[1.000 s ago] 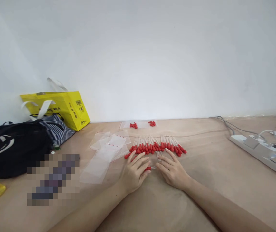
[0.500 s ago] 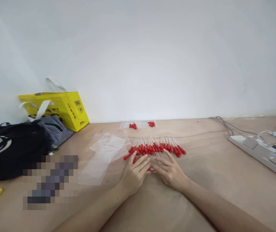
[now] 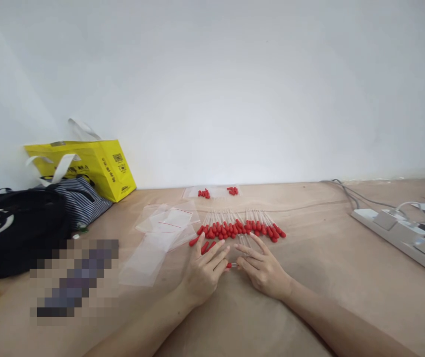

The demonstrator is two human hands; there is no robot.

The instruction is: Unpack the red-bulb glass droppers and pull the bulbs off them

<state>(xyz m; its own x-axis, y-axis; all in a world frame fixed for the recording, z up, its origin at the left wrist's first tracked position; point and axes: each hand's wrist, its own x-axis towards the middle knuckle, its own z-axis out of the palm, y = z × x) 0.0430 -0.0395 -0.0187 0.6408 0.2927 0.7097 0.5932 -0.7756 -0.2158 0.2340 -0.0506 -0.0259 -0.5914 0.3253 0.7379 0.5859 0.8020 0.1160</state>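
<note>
Now: left hand (image 3: 205, 270) and right hand (image 3: 263, 267) lie splayed, unclenched, on the tan tabletop (image 3: 327, 282), fingertips seemingly steadying one red-bulbed clear plastic dropper (image 3: 230, 265) between them so it cannot roll, just before the red-bulbed row (image 3: 240, 229).

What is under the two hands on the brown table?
Between the left hand and right hand one red-capped clear plastic dropper peeks out; anything beneath the palms is covered.
</note>
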